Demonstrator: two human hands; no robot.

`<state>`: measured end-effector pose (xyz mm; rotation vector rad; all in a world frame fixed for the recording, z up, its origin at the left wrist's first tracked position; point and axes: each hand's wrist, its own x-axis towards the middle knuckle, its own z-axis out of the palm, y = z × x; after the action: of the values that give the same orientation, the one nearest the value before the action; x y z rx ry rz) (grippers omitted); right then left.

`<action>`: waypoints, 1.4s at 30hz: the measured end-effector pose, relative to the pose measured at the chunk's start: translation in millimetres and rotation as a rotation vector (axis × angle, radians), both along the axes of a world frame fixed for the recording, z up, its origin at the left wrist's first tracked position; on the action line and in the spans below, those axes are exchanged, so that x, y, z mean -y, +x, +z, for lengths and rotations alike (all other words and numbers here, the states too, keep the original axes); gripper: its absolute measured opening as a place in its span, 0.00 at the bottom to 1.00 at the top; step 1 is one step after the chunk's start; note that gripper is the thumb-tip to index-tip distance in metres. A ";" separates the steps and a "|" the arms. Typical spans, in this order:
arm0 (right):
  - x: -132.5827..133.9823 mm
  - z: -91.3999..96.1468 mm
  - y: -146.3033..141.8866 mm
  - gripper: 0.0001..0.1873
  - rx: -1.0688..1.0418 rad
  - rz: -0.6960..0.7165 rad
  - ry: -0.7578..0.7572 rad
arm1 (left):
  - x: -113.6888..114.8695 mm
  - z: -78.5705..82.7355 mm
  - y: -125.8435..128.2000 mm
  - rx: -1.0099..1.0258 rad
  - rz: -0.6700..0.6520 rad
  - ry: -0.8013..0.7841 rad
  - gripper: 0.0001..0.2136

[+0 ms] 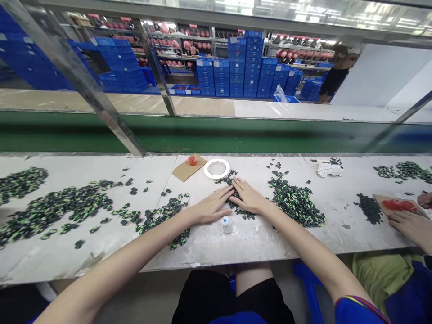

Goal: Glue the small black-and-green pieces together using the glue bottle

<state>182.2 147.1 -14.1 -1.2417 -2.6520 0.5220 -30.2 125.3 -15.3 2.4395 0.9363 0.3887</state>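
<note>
My left hand (213, 206) lies flat with its fingers stretched out, the tips close to those of my right hand. Palm down, my right hand (249, 197) rests on the small dark pieces (248, 215), which show around its fingers and partly under both hands. Just in front of my hands stands a small white bottle (227, 224) with a blue tip. Beyond the fingertips lies a roll of white tape (206, 171). A heap of black-and-green pieces (297, 204) spreads right of my right hand; a similar heap (165, 212) reaches my left forearm.
Long piles of black-and-green pieces (64, 204) cover the table's left side. A red cap (191, 160) sits on cardboard (184, 172) near the back. At right, a co-worker's hand (410, 227) is beside a red object (400, 205). A metal post (111, 121) slants down behind the table.
</note>
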 end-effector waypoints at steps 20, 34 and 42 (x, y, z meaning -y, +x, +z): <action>-30.9 7.3 3.8 0.28 0.009 0.046 0.047 | -27.2 -0.2 -2.9 -0.039 -0.109 0.027 0.28; 69.1 12.1 13.6 0.27 -0.402 -0.097 0.057 | -14.1 16.9 -27.0 -0.200 -0.542 0.031 0.25; 57.3 4.1 85.2 0.27 0.057 -0.251 0.395 | -20.4 14.7 -7.8 -0.189 -0.688 -0.023 0.25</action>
<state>267.4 89.8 -10.0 -1.4393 -2.4258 -0.0743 -38.0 145.7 -0.6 2.6151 0.1221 -0.0988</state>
